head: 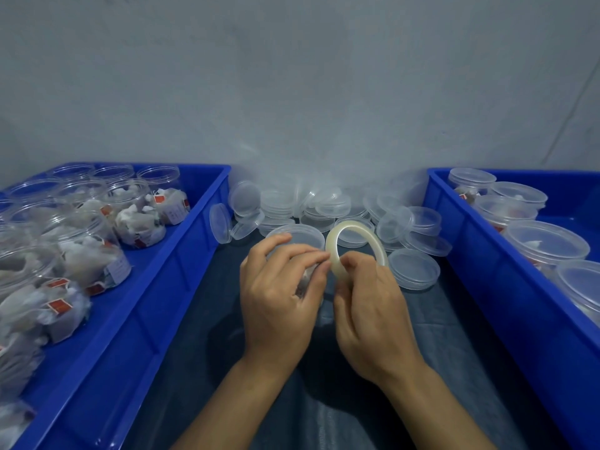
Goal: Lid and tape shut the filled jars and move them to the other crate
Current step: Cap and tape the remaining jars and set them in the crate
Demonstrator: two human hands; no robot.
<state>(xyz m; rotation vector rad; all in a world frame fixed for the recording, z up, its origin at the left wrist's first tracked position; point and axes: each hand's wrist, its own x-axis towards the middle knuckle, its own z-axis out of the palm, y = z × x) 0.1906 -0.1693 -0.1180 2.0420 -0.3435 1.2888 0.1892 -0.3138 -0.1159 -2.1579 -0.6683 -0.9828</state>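
Dark cloth (454, 336), left hand (276, 297) gripping lidded jar (297, 237), right hand (370, 306) pinching tape roll (331, 251), labels unreadable

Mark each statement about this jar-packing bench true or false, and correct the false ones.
1. The right hand holds a tape roll. True.
2. The jars in the left crate all have lids on. False: the near ones are plainly open-topped.
3. Loose lids lie between the two crates. True.
4. The right crate holds no jars. False: lidded jars stand in it.
5. The left hand rests flat on the cloth. False: it grips a lidded jar.
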